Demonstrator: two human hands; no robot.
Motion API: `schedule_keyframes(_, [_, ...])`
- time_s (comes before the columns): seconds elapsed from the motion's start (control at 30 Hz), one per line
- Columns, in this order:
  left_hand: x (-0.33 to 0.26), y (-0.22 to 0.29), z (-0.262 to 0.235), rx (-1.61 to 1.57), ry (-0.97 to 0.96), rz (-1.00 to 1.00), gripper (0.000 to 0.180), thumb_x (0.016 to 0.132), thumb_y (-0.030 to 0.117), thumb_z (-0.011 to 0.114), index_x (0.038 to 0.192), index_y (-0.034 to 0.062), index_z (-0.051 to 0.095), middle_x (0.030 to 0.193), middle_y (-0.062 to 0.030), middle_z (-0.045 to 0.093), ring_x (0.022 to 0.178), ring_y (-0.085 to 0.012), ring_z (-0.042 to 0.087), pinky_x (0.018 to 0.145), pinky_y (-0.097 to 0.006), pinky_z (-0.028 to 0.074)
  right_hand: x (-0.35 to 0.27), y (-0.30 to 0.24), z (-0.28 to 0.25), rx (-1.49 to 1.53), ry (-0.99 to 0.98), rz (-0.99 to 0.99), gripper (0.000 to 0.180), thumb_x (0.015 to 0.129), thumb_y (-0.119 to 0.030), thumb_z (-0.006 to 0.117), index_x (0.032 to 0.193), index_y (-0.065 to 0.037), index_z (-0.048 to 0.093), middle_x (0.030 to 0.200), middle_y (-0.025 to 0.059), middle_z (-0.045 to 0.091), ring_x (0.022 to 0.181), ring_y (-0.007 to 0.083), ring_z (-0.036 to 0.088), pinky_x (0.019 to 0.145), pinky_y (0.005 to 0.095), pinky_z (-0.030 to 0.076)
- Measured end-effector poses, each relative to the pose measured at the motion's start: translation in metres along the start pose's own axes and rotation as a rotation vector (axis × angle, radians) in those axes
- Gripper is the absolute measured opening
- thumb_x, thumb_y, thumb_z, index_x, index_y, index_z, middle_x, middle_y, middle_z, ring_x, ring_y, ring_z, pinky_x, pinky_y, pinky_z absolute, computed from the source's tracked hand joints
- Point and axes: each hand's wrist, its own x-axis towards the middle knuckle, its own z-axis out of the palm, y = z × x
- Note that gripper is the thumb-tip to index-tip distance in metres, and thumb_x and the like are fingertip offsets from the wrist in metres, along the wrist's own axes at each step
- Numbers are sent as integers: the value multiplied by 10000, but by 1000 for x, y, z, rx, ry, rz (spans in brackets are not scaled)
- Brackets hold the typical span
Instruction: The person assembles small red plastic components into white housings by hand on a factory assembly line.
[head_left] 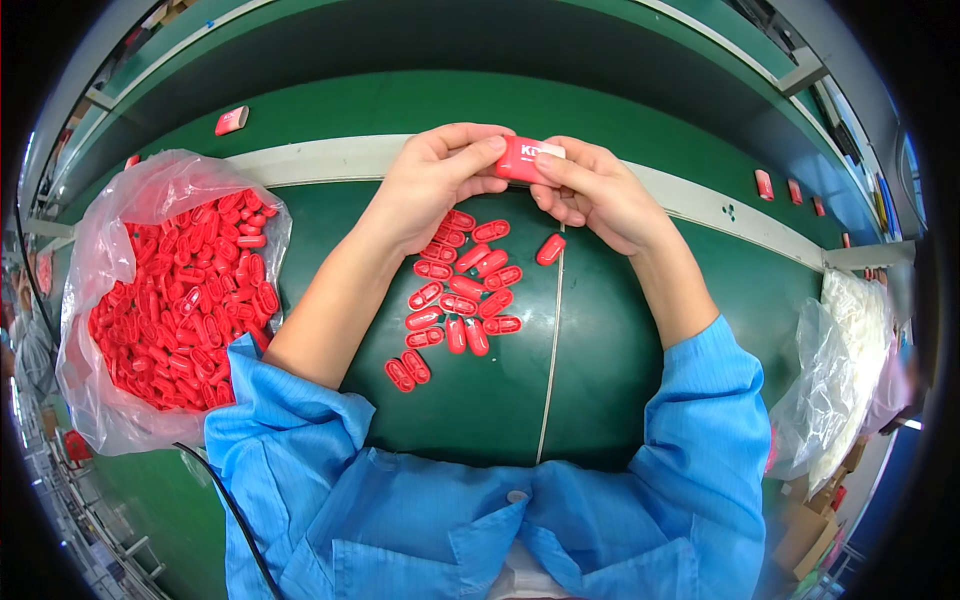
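Note:
Above the pale strip across the green bench, a small flat red-and-white plastic case (517, 160) is held between both hands. My left hand (440, 175) pinches its red left end between thumb and fingers. My right hand (600, 190) grips the white right end, its thumb lying across the front. Below them, several red oval plastic caps (466, 286) lie loosely scattered, some hollow side up and some domed side up. One red cap (550, 249) sits apart, nearest my right hand. Both forearms reach up in rolled blue sleeves.
A clear plastic bag (85, 340) full of red caps (190, 310) stands at the left. Beyond the pale strip (320, 160), a red-and-white case (231, 121) lies far left, others (764, 185) far right. Bags with white contents (845, 360) are at right. A black cable (235, 510) crosses lower left.

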Motion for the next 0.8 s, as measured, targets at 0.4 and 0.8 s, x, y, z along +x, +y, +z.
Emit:
schedule_keyframes(0.4, [2,-5,-4,6,-6,-26,259,877,161,584,1075,-6,595,979,-80,622,847,-116,591,768,-233,496,2,7,0,28,30,15,257,911,-279,523,994,-37,512,715,1,560,572,20,449,475,157,326])
schedule_keyframes(0.8, [5,-2,11,-111,9,62,621,945,501,295,1111,-42,546,1050,-155,586,996,-211,558,900,-322,435,-5,9,29,-223,-53,-57,244,925,-265,508,1039,-50,499,720,-25,536,599,31,447,517,173,356])
